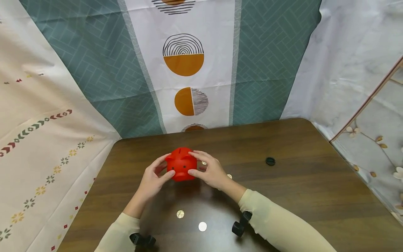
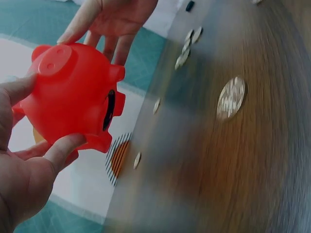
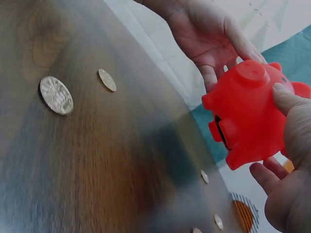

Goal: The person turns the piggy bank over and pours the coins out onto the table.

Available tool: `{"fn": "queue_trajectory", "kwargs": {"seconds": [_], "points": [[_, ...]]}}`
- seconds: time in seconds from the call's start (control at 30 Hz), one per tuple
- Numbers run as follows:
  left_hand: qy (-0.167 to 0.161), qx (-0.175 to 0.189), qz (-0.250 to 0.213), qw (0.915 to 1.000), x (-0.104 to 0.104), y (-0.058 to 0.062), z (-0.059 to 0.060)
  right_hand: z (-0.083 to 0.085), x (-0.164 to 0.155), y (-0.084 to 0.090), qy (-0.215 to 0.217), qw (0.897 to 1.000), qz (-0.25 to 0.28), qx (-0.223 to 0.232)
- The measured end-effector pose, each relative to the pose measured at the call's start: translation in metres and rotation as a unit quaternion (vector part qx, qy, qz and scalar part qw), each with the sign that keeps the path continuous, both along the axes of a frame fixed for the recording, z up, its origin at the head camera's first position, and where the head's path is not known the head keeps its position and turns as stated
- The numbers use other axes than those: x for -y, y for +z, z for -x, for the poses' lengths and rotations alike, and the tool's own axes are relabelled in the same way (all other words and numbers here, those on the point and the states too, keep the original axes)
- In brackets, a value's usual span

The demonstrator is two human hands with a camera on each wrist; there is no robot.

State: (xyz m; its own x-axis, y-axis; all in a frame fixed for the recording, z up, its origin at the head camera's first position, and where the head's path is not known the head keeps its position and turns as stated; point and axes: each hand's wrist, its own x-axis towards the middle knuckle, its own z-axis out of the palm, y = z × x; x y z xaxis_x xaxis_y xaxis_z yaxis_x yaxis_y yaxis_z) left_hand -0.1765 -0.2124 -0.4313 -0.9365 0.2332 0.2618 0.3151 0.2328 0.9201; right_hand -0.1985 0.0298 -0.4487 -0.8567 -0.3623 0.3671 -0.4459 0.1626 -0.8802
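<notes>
Between my two hands a red piggy bank (image 1: 182, 164) is held up over the table, its snout toward me and the coin slot on top. My left hand (image 1: 150, 180) grips its left side, thumb beside the snout. On the other side my right hand (image 1: 211, 171) holds it the same way. In the left wrist view, a dark opening (image 2: 110, 109) shows in the belly between the stubby feet. The right wrist view shows the bank's underside hanging clear of the wood.
Several coins lie scattered on the dark wooden table (image 1: 299, 196), among them a gold coin (image 1: 180, 214) and a bright coin (image 1: 203, 226) in front. A round black plug (image 1: 270, 161) sits to the right. Patterned cloths (image 1: 201, 70) hang behind the table.
</notes>
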Motion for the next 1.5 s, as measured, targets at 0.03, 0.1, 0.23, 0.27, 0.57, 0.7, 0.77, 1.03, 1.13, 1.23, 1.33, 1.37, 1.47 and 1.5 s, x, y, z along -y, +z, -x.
{"fn": "queue_trajectory", "kwargs": {"seconds": [0.03,0.1,0.23,0.27,0.57,0.7,0.77,1.03,1.13,1.23,1.33,1.37,1.47,1.5], "points": [[0.002,0.0,0.003,1.0,0.005,-0.002,0.0,0.0,0.003,-0.001,0.002,1.0,-0.006,0.001],[0.005,-0.002,0.006,1.0,0.013,-0.004,-0.001,0.001,0.011,-0.001,0.005,1.0,-0.016,0.001],[0.024,0.007,0.002,0.9997,0.028,-0.005,0.0,0.004,0.025,0.0,0.013,1.0,-0.025,0.001],[0.028,0.008,0.002,0.9996,0.031,-0.005,0.0,0.005,0.029,0.0,0.015,0.999,-0.028,0.002],[0.029,0.011,0.016,0.9994,0.06,-0.015,0.014,0.016,0.058,-0.005,0.001,0.999,-0.045,-0.008],[0.023,0.023,0.012,0.9994,0.074,-0.018,0.02,0.022,0.075,-0.012,-0.018,0.998,-0.057,-0.013],[0.02,0.026,0.011,0.9994,0.081,-0.019,0.024,0.026,0.083,-0.016,-0.022,0.998,-0.059,-0.01],[0.004,0.047,-0.023,0.9986,0.107,-0.023,0.026,0.031,0.112,-0.016,-0.033,0.995,-0.096,0.004],[-0.005,0.05,-0.034,0.9981,0.116,-0.023,0.028,0.032,0.121,-0.016,-0.028,0.995,-0.097,0.011],[-0.007,0.053,-0.033,0.998,0.123,-0.022,0.028,0.032,0.128,-0.016,-0.027,0.994,-0.102,0.009],[-0.003,0.058,-0.025,0.998,0.129,-0.022,0.028,0.032,0.134,-0.017,-0.032,0.993,-0.113,-0.001],[-0.004,0.059,-0.023,0.998,0.13,-0.022,0.028,0.033,0.135,-0.017,-0.033,0.993,-0.116,-0.005],[-0.003,0.059,-0.02,0.998,0.134,-0.023,0.029,0.034,0.139,-0.017,-0.034,0.992,-0.124,-0.016],[-0.003,0.059,-0.021,0.998,0.135,-0.023,0.029,0.034,0.14,-0.018,-0.035,0.991,-0.126,-0.019]]}}
